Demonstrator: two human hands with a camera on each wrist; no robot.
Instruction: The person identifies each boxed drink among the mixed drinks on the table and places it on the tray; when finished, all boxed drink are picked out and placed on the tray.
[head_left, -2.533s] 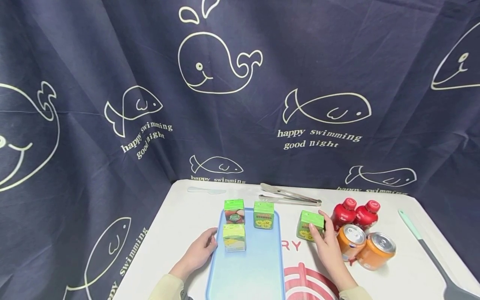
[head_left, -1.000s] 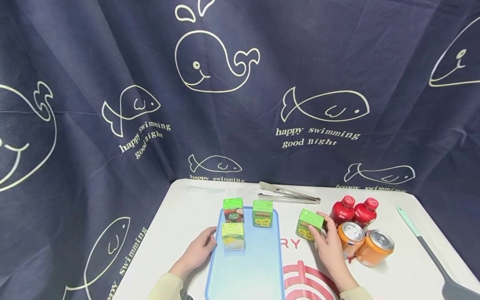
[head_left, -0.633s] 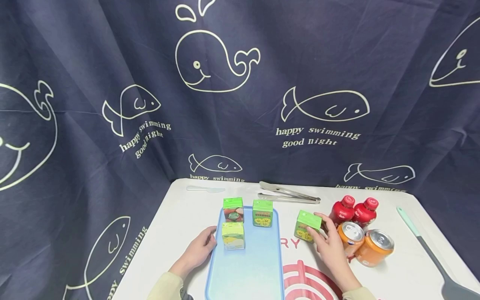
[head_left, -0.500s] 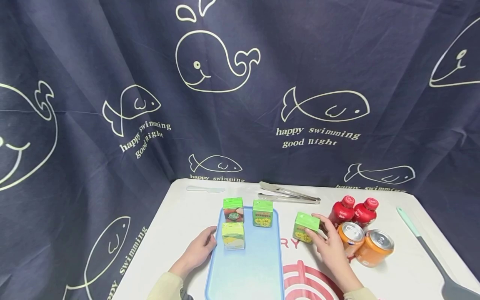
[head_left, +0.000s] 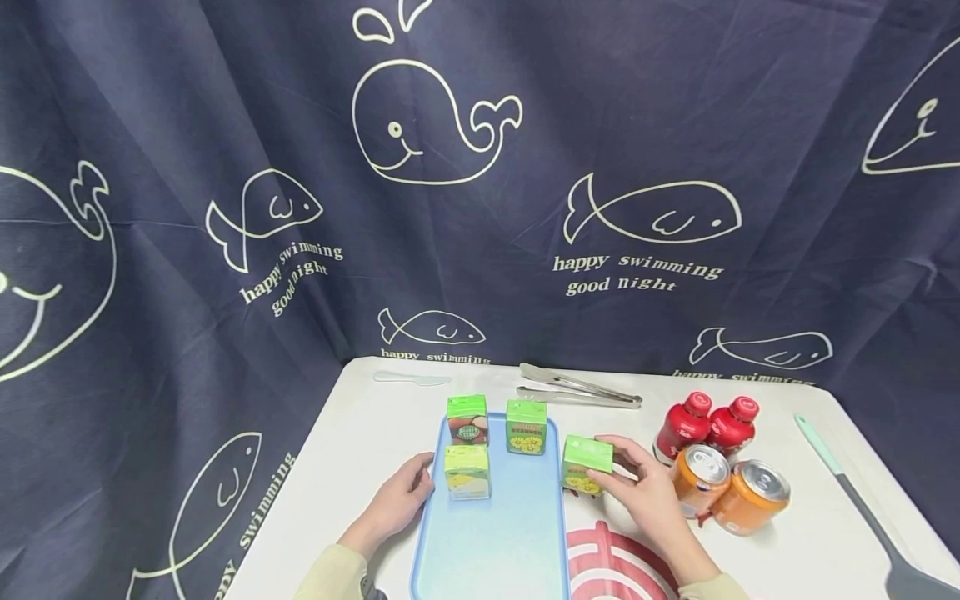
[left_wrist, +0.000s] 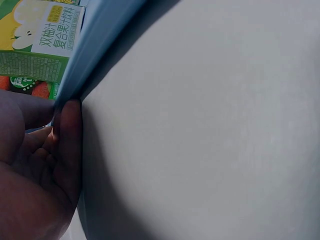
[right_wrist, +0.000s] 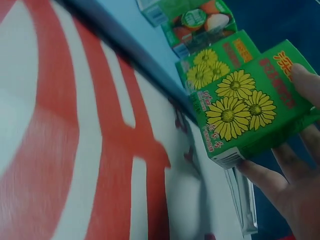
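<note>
My right hand (head_left: 648, 492) grips a green drink carton (head_left: 585, 467) printed with yellow flowers, just right of the light-blue tray (head_left: 517, 550). In the right wrist view this carton (right_wrist: 245, 107) is held above the table, the thumb on one side and fingers on the other. My left hand (head_left: 393, 504) pinches the tray's left rim, as the left wrist view shows at the tray edge (left_wrist: 95, 50). On the tray stand a second flower carton (head_left: 527, 429), a green carton with a fruit picture (head_left: 468, 423) and a yellow-green carton (head_left: 467, 475).
Two red bottles (head_left: 686, 427) and two orange cans (head_left: 750, 497) stand close together right of my right hand. Metal tongs (head_left: 581, 387) and a pale knife (head_left: 411, 378) lie along the back. A spatula (head_left: 847, 483) lies at the far right.
My right hand has carried the flower carton leftward and slightly nearer, from beside the bottles to the tray's right edge. My left hand stays at the tray's rim.
</note>
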